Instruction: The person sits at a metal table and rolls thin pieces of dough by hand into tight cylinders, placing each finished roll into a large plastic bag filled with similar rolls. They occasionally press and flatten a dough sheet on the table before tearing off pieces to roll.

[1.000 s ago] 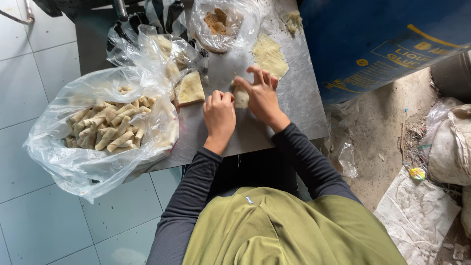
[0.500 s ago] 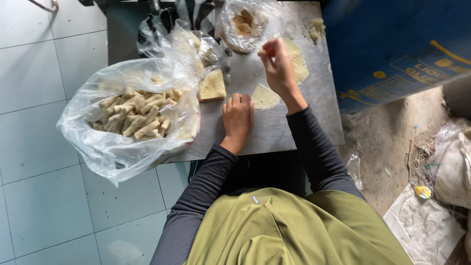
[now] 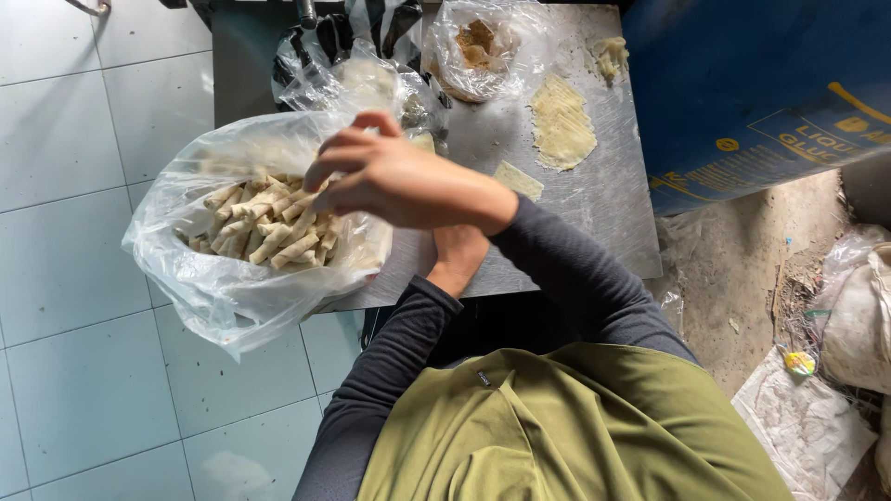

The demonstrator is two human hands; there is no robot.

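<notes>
Reaching across at frame centre, the right hand hovers half-curled, apparently empty, above the bag of rolls; the left hand lies hidden, its grip untellable.

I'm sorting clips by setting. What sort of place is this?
Probably a small, informal food-prep spot: a metal worktable, a plastic bag of rolled pastries, flat wrappers, tiled floor beside bare ground.
</notes>
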